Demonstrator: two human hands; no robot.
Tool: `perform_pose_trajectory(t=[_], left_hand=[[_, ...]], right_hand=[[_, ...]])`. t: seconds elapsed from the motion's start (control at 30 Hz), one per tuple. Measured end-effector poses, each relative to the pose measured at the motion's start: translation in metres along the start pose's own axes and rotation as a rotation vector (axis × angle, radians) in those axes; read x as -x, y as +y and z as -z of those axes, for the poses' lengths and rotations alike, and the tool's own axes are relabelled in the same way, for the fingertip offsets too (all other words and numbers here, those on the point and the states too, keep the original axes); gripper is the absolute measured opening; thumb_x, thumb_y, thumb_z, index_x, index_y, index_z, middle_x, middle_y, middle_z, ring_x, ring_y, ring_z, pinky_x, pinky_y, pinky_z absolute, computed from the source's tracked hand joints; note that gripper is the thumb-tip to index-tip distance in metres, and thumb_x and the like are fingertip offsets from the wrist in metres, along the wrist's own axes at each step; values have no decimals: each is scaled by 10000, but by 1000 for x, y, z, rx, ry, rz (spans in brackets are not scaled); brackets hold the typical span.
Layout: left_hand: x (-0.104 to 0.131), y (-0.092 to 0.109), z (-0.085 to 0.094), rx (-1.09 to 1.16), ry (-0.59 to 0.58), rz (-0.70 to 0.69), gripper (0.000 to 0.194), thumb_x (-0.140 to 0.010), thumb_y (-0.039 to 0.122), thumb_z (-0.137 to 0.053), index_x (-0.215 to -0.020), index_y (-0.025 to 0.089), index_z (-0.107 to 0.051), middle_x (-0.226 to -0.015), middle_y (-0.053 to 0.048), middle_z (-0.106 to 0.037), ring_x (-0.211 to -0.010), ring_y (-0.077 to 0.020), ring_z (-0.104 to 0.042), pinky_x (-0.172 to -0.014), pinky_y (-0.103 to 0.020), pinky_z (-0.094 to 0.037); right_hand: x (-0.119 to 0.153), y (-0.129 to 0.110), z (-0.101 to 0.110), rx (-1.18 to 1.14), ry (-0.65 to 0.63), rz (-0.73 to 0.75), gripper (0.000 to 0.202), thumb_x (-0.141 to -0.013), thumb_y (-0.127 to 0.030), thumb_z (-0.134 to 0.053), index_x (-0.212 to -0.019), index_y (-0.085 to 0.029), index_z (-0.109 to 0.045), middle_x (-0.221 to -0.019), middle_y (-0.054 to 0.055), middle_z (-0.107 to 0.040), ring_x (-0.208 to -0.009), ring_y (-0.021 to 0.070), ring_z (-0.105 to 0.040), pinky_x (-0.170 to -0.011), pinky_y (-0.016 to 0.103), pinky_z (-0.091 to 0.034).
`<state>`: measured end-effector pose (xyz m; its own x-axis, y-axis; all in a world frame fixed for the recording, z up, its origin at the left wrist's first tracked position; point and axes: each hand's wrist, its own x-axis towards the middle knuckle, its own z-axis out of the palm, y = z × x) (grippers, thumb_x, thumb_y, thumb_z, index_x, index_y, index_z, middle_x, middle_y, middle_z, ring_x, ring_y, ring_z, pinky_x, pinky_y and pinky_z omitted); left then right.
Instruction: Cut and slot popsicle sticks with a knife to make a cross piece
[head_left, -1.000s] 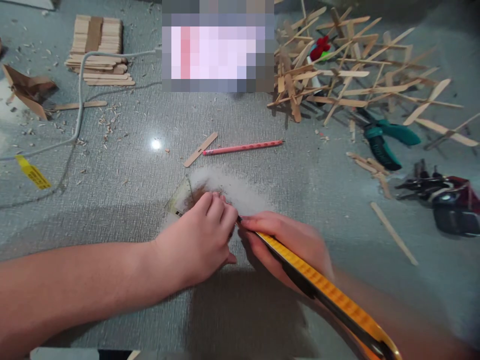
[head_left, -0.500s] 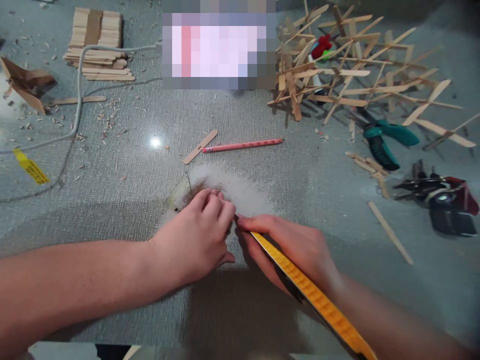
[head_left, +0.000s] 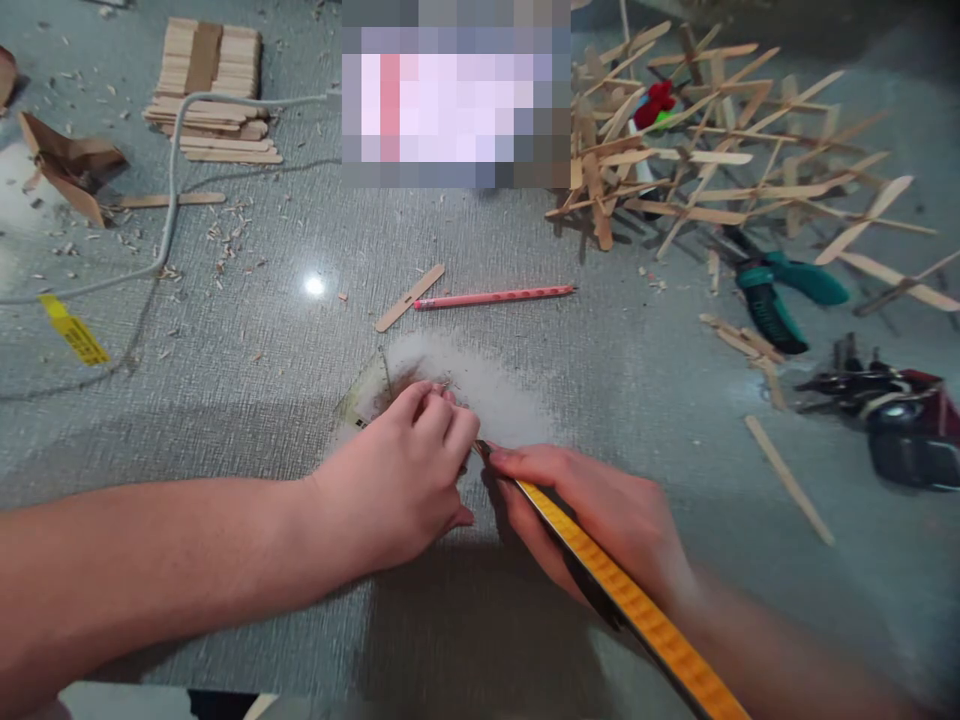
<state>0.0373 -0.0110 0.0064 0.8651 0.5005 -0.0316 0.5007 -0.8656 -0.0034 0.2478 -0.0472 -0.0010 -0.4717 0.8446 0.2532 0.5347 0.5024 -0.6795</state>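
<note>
My left hand (head_left: 409, 465) is closed and presses down at the middle of the table, its curled fingers hiding what they hold. Under and beyond these fingers lies a whitish, worn patch (head_left: 495, 385) with a clear, marked strip (head_left: 360, 400) at its left edge. My right hand (head_left: 600, 510) is wrapped round a yellow utility knife (head_left: 622, 580), which slants from the lower right. The knife's tip sits right beside my left fingers. Just beyond the hands, a wooden craft stick (head_left: 409, 298) with a small dark mark touches a pink pencil (head_left: 495, 297).
Crossed craft sticks (head_left: 720, 160) pile up at the back right, near teal-handled pliers (head_left: 780, 290) and a bunch of keys (head_left: 847, 380). A stack of sticks (head_left: 214, 75), a grey cable (head_left: 174, 170) and wood shavings (head_left: 232, 235) lie at the left. A blurred-out block (head_left: 450, 100) stands at the back.
The whole view has shifted slightly, so things appear a little further right and lower. My right hand and the knife have drawn back very slightly; my left hand keeps its grip.
</note>
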Motion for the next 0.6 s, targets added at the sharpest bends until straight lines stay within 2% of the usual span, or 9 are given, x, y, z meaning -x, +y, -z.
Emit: perform_pose_trajectory(t=[0.23,0.4,0.6], left_hand=[[-2,-2,2,-19,-35,-44,550,-944,633,-616,-1080,138,-813,-1187,-187,-703,-1109,-346,-648,-1014,-506,-492],[-2,-2,1,-30,-30,-49,561,-948,644,-601,-1073,141,-817,-1170,-182,-706,-1092,-336,-646,-994,-492,-502],[-3,-2,1,-40,-51,-54,544,-962,624,-590,-1100,146,-811,-1181,-179,-698,-1095,-340,-635,-1001,-498,-493]], right_hand=[[2,11,-4,44,137,20,239,-932,-108,-610,-1106,-270,-635,-896,11,-795,-740,195,-783,-694,296,-661],[-1,14,-4,26,95,-7,255,-933,-92,-608,-1102,-281,-628,-856,8,-787,-684,176,-768,-621,272,-639],[-2,13,-5,16,80,-11,270,-932,-94,-612,-1114,-292,-636,-905,16,-798,-733,193,-780,-670,303,-662]])
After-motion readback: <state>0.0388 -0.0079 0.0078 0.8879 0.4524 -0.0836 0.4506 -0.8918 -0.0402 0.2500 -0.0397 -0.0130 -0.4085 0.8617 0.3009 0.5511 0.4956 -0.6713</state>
